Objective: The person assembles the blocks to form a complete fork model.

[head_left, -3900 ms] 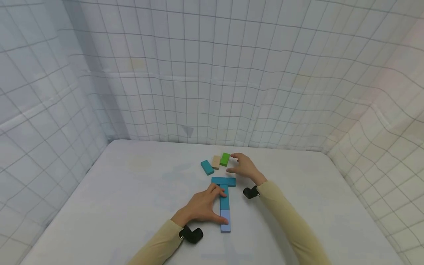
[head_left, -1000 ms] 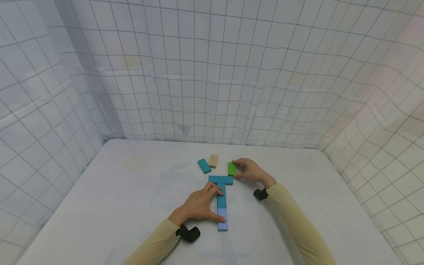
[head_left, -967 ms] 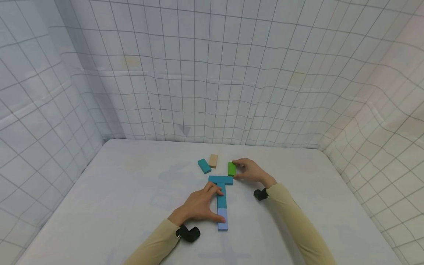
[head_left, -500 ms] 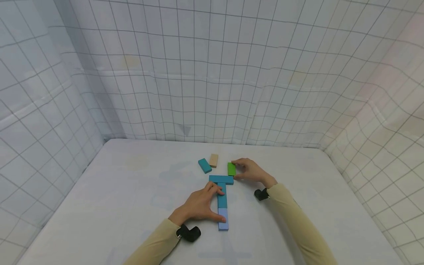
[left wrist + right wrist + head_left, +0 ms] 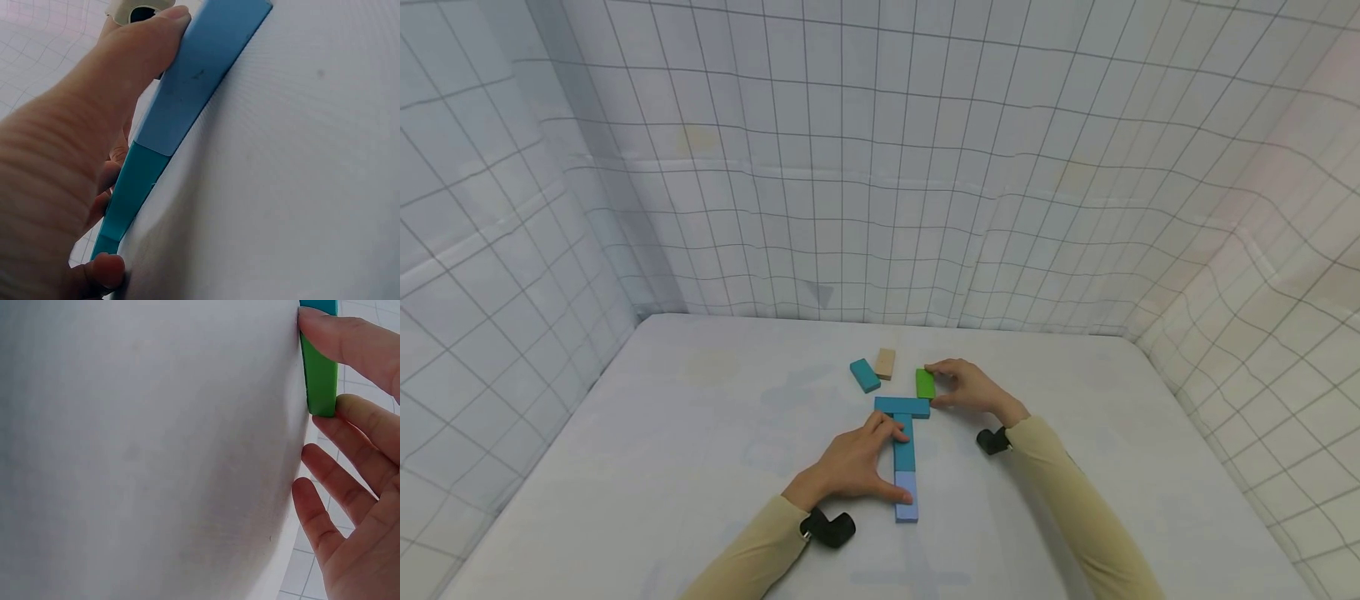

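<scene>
Flat on the white table, a teal crossbar block (image 5: 901,407) caps a stem made of a teal block (image 5: 904,457) and a light blue block (image 5: 906,510), end to end in a T. My left hand (image 5: 848,468) holds this stem from the left, thumb on the light blue block and fingers bent over the teal one. Just beyond the crossbar's right end lies a short green block (image 5: 925,384), which my right hand (image 5: 972,388) pinches between thumb and index finger. In the right wrist view, the green block (image 5: 321,384) meets a teal end, and the other fingers are spread.
Two loose blocks lie behind the T: a short teal block (image 5: 865,376) and a tan block (image 5: 885,364). White gridded curtains (image 5: 880,192) hang behind the table and at both sides. Each wrist wears a black device (image 5: 829,528).
Over the earlier frames my right hand took hold of the green block and shifted it from beside the tan block toward the crossbar's right end. During the last second little has moved.
</scene>
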A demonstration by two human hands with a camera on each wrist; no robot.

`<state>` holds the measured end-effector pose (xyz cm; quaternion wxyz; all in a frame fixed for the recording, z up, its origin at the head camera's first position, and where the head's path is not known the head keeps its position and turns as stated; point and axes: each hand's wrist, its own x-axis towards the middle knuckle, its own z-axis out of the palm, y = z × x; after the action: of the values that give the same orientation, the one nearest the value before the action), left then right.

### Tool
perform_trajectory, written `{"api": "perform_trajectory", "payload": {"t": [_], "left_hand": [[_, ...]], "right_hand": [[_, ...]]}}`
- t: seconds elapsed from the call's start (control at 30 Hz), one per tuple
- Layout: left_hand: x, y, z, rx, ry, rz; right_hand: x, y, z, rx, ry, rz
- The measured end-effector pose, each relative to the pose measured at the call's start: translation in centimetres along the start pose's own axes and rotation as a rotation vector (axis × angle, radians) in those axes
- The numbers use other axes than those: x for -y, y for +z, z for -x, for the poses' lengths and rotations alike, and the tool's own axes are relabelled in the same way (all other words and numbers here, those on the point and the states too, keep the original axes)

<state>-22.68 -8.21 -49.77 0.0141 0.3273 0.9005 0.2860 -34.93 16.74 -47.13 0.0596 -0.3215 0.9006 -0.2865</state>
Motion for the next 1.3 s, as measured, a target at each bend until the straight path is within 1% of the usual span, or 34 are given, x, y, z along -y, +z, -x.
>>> {"api": "perform_trajectory", "payload": {"t": [0.23, 0.43, 0.7, 0.83, 0.93, 1.1, 1.17, 1.3], "left_hand": [[0.0, -0.1, 0.1, -0.006, 0.003, 0.009], [-0.1, -0.2, 0.2, -0.003, -0.004, 0.014], [-0.3, -0.3, 0.3, 0.007, -0.008, 0.016], [-0.4, -0.3, 0.2, 0.008, -0.008, 0.014], [-0.5, -0.3, 0.2, 0.007, -0.01, 0.008], [-0.4, -0.3, 0.3, 0.011, -0.018, 0.004], [-0.3, -0.3, 0.2, 0.012, -0.019, 0.004], [-0.2, -0.1, 0.1, 0.013, -0.017, -0.001]], "right_hand": [[0.4, -0.1, 0.0, 0.005, 0.015, -0.027], [0.4, -0.1, 0.1, 0.013, 0.041, -0.01], [0.7, -0.2, 0.3, 0.026, 0.043, -0.028], [0.6, -0.4, 0.4, 0.048, 0.056, -0.029], [0.3, -0.8, 0.4, 0.096, 0.053, -0.019], [0.8, -2.0, -0.3, 0.199, 0.022, -0.034], [1.3, -2.4, -0.8, 0.212, 0.033, -0.054], [2.4, -2.7, -2.2, 0.193, 0.085, -0.047]]}}
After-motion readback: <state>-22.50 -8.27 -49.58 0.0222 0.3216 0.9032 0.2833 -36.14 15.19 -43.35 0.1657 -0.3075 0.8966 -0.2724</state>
